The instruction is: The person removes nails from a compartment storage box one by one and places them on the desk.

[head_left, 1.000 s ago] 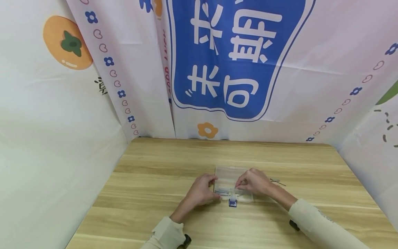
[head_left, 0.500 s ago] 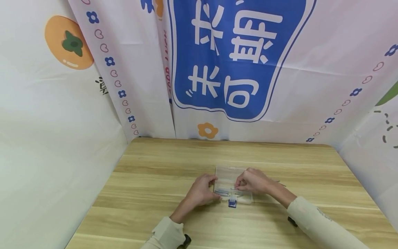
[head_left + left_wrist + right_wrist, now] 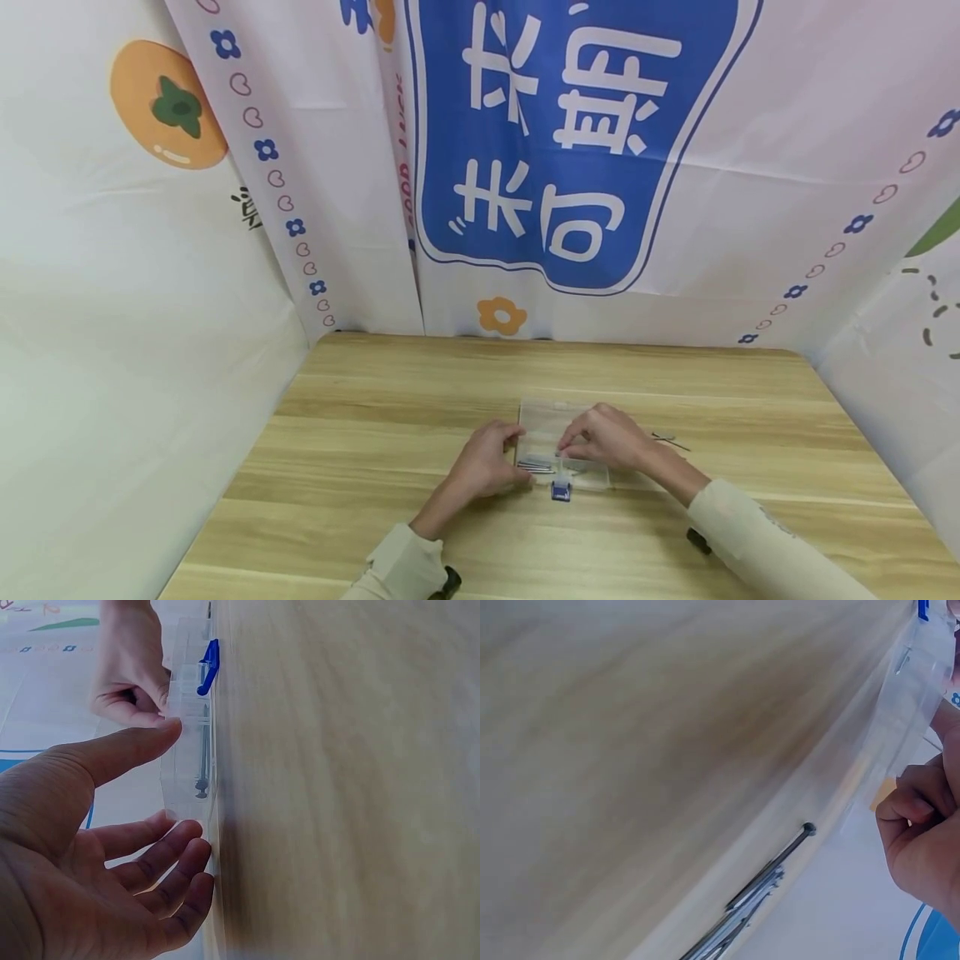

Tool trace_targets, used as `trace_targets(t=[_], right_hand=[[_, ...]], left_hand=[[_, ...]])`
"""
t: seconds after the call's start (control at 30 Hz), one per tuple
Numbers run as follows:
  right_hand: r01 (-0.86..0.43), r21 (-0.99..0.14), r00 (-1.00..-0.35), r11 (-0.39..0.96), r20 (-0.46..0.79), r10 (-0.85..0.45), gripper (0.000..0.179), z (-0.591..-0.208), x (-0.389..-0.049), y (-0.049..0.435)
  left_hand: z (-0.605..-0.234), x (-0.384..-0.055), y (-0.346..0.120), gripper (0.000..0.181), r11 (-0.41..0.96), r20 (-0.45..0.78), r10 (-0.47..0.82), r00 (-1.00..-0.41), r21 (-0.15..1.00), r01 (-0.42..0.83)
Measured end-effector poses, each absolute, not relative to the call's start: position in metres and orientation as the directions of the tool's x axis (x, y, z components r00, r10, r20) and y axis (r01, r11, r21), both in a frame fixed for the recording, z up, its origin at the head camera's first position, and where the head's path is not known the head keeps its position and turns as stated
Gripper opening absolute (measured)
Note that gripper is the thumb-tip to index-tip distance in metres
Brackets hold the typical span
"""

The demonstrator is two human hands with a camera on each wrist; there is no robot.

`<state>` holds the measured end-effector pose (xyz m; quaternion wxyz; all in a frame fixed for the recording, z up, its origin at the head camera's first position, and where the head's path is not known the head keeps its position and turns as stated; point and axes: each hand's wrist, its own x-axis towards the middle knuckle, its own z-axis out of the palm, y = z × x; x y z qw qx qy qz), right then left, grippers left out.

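Note:
A clear plastic box [image 3: 542, 423] lies on the table with its lid folded back; a blue latch [image 3: 561, 491] sits at its front. Several metal nails [image 3: 536, 467] lie in the left compartment, their heads visible in the left wrist view [image 3: 201, 787]. My left hand [image 3: 487, 460] holds the box's left end between thumb and fingers. Over the middle of the box, my right hand [image 3: 609, 438] pinches a thin silver nail, now mostly hidden by the fingertips. In the right wrist view, that hand [image 3: 930, 825] has its fingers curled in beside the box.
More loose nails [image 3: 769, 874] lie on the wood-grain table [image 3: 390, 400], right of the box and behind the right forearm in the head view. A printed cloth [image 3: 675, 308] hangs along the table's back edge.
My right hand has moved slightly left over the box with the nail, whose end showed at the fingertips half a second ago. The left hand and box stay in place.

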<state>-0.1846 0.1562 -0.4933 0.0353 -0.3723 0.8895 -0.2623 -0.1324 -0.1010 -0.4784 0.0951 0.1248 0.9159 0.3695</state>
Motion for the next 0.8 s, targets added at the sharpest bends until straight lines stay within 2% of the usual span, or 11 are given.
trace_targets(t=[0.23, 0.53, 0.8], right_hand=[[-0.669, -0.478, -0.709, 0.57, 0.178, -0.683, 0.006, -0.493, -0.186, 0.143], [-0.626, -0.495, -0.745, 0.603, 0.151, -0.649, 0.007, -0.492, -0.186, 0.135], [-0.619, -0.518, -0.74, 0.591, 0.134, -0.659, 0.008, -0.492, -0.186, 0.133]], left_hand=[[-0.479, -0.132, -0.1, 0.071, 0.699, -0.079, 0.306, -0.949, 0.695, 0.168], [-0.478, -0.132, -0.099, 0.071, 0.708, -0.075, 0.307, -0.949, 0.684, 0.175], [-0.479, -0.132, -0.1, 0.071, 0.707, -0.078, 0.303, -0.95, 0.687, 0.169]])
